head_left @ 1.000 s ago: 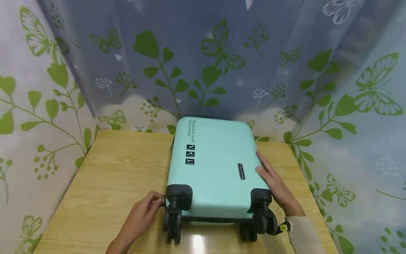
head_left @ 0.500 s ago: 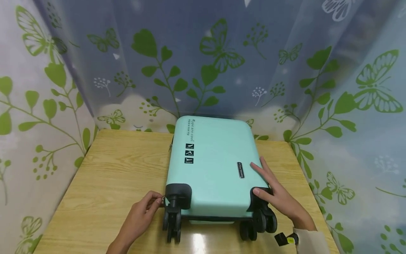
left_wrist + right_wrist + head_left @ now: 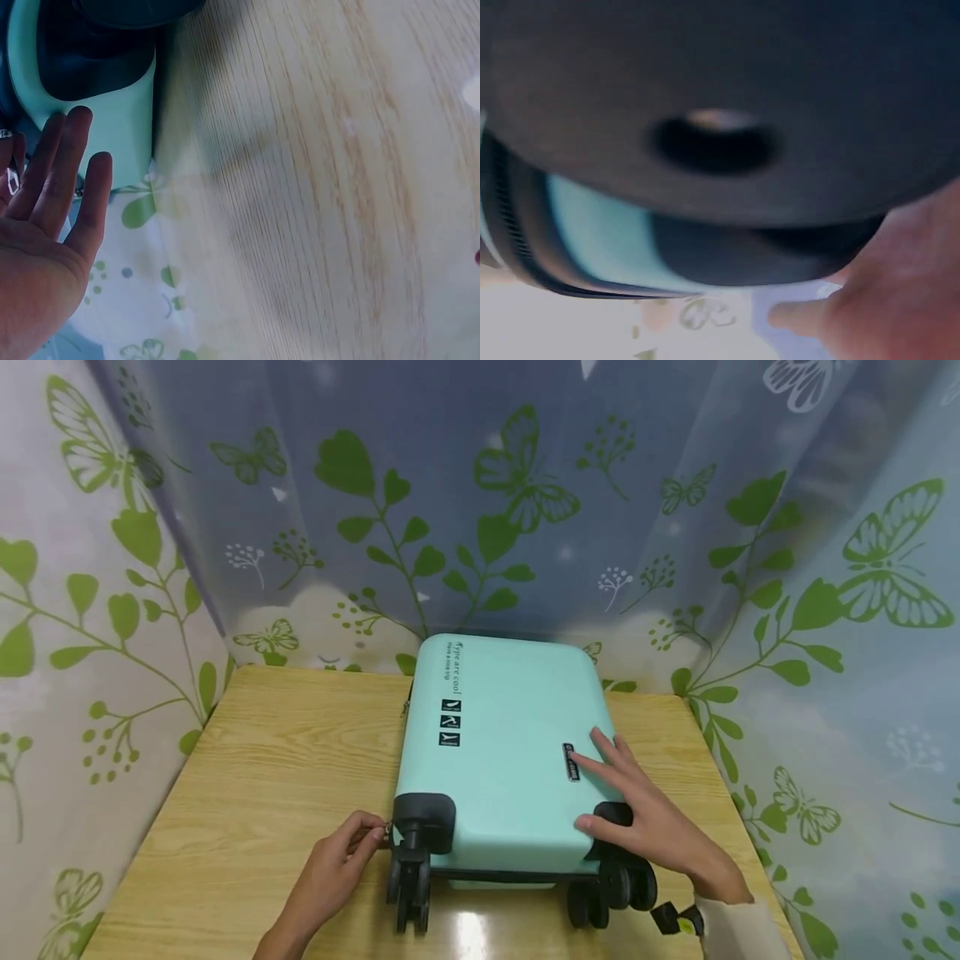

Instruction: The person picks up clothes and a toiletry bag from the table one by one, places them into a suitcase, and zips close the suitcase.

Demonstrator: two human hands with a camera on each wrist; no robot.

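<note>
A mint-green hard-shell suitcase lies flat on the wooden table, its wheeled end toward me. At its near left corner my left hand pinches a small metal zipper pull between thumb and forefinger; the other fingers extend loosely in the left wrist view. My right hand rests with spread fingers on the suitcase's near right corner, across the black corner guard and beside the dark name badge. A suitcase wheel fills most of the right wrist view and hides much there.
Black caster wheels jut from the suitcase's near end. The wooden tabletop extends on both sides of it. A curtain printed with leaves and butterflies hangs behind and at both sides. A black strap piece sits at the right sleeve.
My right hand has moved from the suitcase's right side onto its top near corner, fingers spreading toward the badge. The left hand keeps its pinch in the same place.
</note>
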